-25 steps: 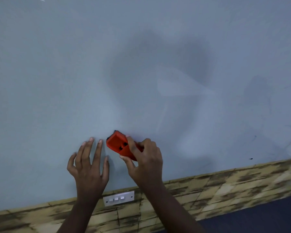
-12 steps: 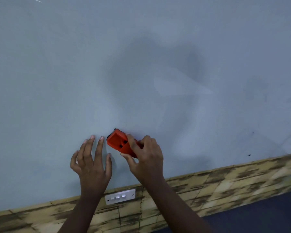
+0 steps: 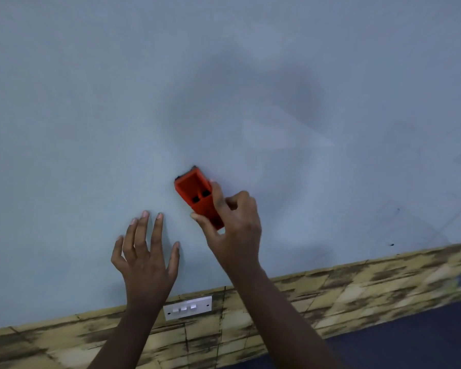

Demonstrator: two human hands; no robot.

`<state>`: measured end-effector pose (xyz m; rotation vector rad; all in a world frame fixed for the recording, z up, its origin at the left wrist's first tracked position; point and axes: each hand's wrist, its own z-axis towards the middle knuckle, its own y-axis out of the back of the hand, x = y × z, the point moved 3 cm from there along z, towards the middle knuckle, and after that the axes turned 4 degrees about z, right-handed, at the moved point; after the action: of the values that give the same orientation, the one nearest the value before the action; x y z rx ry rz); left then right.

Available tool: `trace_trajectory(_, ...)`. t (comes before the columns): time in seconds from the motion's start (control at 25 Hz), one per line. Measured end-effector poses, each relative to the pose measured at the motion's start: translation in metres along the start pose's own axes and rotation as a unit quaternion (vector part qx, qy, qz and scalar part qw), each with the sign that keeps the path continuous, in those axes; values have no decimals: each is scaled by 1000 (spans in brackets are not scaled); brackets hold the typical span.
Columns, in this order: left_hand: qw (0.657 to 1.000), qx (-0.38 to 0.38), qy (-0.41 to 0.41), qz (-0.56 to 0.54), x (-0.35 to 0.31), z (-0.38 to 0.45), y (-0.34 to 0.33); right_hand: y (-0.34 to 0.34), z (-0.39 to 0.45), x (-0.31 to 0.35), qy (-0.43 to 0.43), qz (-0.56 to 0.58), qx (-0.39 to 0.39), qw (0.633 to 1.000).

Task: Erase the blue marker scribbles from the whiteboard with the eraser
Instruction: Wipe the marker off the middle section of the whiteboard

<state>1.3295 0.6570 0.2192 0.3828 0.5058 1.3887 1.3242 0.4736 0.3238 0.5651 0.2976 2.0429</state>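
Gripping the red eraser (image 3: pixel 197 198) between thumb and curled fingers, the right hand (image 3: pixel 232 227) is pressing it against the whiteboard (image 3: pixel 91 115), tilted toward eleven o'clock. At nine o'clock from it, the left hand (image 3: pixel 147 258) is resting on the board with fingers spread and straight, holding nothing. Nearer me, below both wrists, a white switch plate (image 3: pixel 188 307) is sitting on the patterned yellow strip (image 3: pixel 357 286). The job looks nearly finished: no blue scribbles are showing, only faint grey smears and a few dark specks (image 3: pixel 391 245) toward four o'clock. Compared with a second ago, the eraser is sitting higher and standing more upright; the left hand has hardly shifted.
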Motion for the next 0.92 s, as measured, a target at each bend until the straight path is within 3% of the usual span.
trace_trajectory(0.12,1000,-5,-22,6,6,3,5,8,1,-22,0,-15,-8,1000)
trace_trajectory(0.24,1000,-5,-7,-12,5,7,8,39,19,-51,-132,45,-95,986)
trace_trajectory(0.32,1000,-5,10,-29,-1,10,10,53,31,-66,-250,158,-150,944)
trace_trajectory(0.4,999,-5,16,-38,-5,14,12,51,36,-61,-292,202,-162,921)
trace_trajectory(0.52,999,-11,11,-47,-9,20,13,24,17,-28,-124,76,-65,987)
trace_trajectory(0.6,998,-9,11,-58,-10,20,12,5,-7,-21,-7,-7,36,999)
trace_trajectory(0.68,998,-6,5,-64,-11,19,11,5,-19,-35,27,-37,68,997)
trace_trajectory(0.8,998,-6,-13,-58,-14,20,11,32,-13,-71,-109,28,-7,994)
trace_trajectory(0.92,998,-6,-19,-53,-16,22,10,52,-8,-103,-323,201,-113,918)
